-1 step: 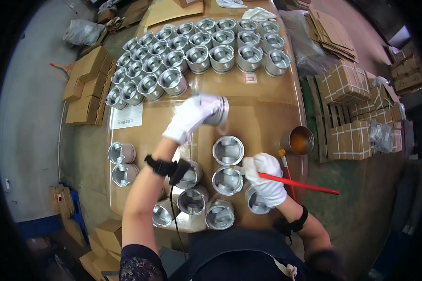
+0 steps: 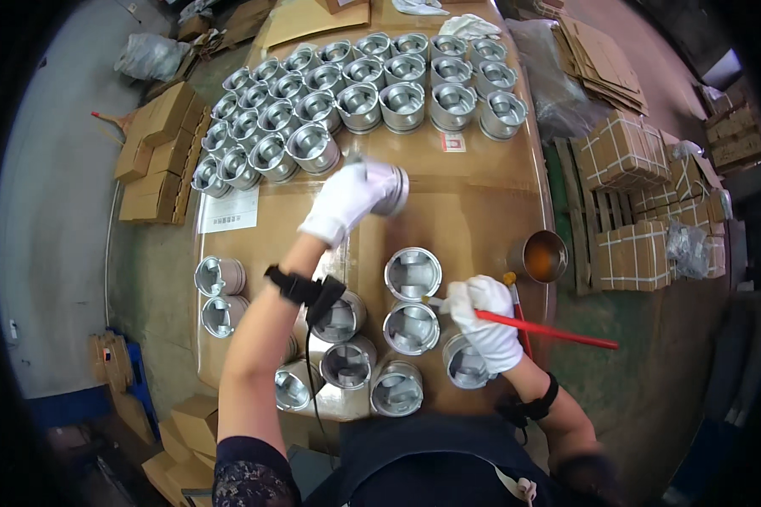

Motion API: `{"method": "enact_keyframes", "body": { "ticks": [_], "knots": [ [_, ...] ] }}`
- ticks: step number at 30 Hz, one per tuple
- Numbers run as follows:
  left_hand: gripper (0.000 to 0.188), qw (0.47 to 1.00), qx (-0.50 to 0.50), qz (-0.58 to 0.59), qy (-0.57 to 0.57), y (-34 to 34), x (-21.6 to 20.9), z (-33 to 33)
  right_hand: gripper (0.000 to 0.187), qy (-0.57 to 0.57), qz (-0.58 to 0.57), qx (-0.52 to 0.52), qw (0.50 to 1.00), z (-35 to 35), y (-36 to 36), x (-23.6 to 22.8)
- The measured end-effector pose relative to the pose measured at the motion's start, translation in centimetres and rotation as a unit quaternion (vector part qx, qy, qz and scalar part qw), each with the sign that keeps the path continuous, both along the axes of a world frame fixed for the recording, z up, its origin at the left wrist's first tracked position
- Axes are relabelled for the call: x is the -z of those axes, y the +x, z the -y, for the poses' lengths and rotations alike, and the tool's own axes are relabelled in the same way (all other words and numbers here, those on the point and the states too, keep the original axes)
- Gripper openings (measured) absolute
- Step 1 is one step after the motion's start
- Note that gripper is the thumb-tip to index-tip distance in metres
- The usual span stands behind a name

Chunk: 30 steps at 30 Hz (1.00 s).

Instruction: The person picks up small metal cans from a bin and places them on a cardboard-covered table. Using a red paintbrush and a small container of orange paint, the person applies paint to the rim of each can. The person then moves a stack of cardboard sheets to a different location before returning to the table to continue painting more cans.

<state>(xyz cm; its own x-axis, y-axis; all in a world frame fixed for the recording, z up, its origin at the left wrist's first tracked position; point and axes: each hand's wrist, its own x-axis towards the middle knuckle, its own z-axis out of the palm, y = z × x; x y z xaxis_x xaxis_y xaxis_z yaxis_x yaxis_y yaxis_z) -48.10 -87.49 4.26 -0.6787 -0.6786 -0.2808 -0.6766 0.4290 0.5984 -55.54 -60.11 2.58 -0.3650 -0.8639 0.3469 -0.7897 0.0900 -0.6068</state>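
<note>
My left hand (image 2: 343,204), in a white glove, is closed round a silver engine piston (image 2: 390,188) and holds it tilted on its side above the middle of the table. My gloved right hand (image 2: 489,325) grips a red-handled brush (image 2: 558,329), its handle pointing right and its tip beside two near pistons. Those are an upright piston (image 2: 413,274) and another piston (image 2: 411,328) just nearer to me. Partly under my right hand stands one more piston (image 2: 467,365). Several others, such as this piston (image 2: 347,363), stand close to my body; my left forearm hides some.
Rows of pistons (image 2: 402,106) fill the table's far part. A metal cup (image 2: 539,256) with orange-brown contents sits at the right edge, a second brush (image 2: 512,280) beside it. Two pistons (image 2: 220,275) stand at the left edge. Strapped cartons (image 2: 621,152) are stacked on a pallet to the right.
My left hand and its piston have moved slightly away from me and turned a little. My right hand, with the brush, has shifted slightly right.
</note>
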Motion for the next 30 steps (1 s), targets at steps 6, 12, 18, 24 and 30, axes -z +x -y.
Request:
{"method": "enact_keyframes", "body": {
  "ticks": [6, 12, 18, 24, 30],
  "knots": [
    [0.029, 0.942, 0.086, 0.105, -0.306, -4.0, 6.7, 6.4, 0.030, 0.022, 0.261, 0.159, 0.952, -1.5, -2.5, 2.1],
    [0.027, 0.869, 0.098, -0.063, -0.480, -3.5, 7.0, 4.9, 0.038, -0.001, 0.444, 0.247, 0.861, -2.2, -3.6, 2.0],
    [0.038, 0.992, 0.096, 0.006, 0.078, -1.0, -1.5, -9.1, 0.044, -0.015, 0.446, 0.321, 0.835, -7.2, -9.6, 1.4],
    [0.059, 0.933, 0.286, 0.054, -0.213, 2.5, 4.6, -14.4, 0.044, 0.037, 0.394, 0.354, 0.848, -10.0, -11.5, 2.6],
    [0.059, 0.989, 0.139, 0.041, -0.043, 3.1, 2.1, -11.7, 0.047, 0.129, 0.193, 0.328, 0.916, -10.5, -11.7, 4.6]
  ]
}}
